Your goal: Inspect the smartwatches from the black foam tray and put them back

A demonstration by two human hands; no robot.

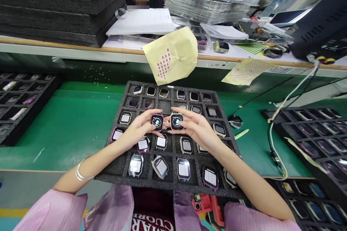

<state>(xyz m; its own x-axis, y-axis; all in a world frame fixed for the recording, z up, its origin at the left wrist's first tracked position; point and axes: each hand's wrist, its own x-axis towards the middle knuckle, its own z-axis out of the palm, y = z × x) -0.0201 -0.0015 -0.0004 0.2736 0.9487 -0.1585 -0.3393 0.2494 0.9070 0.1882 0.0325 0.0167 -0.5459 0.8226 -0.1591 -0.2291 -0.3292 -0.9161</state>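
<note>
Over the middle of a black foam tray (170,184), my left hand (145,123) holds a purple-framed watch (157,122) between thumb and fingers. Close to its right, my right hand (193,126) grips a silver-framed watch (177,121). Both screens are lit with a dial and face up. Compartments of the tray around my hands hold many watch bodies; those in the lower rows, such as one silver watch (183,169) and one purple watch (210,177), show white screens. My forearms hide parts of the tray.
Foam trays stand at the left (16,104) and right (320,133). A cable (271,140) hangs at the right. Yellow sticker sheets (173,56) hang from the shelf edge, which carries stacked foam (54,11), papers and plastic trays (206,7). Two people are behind it.
</note>
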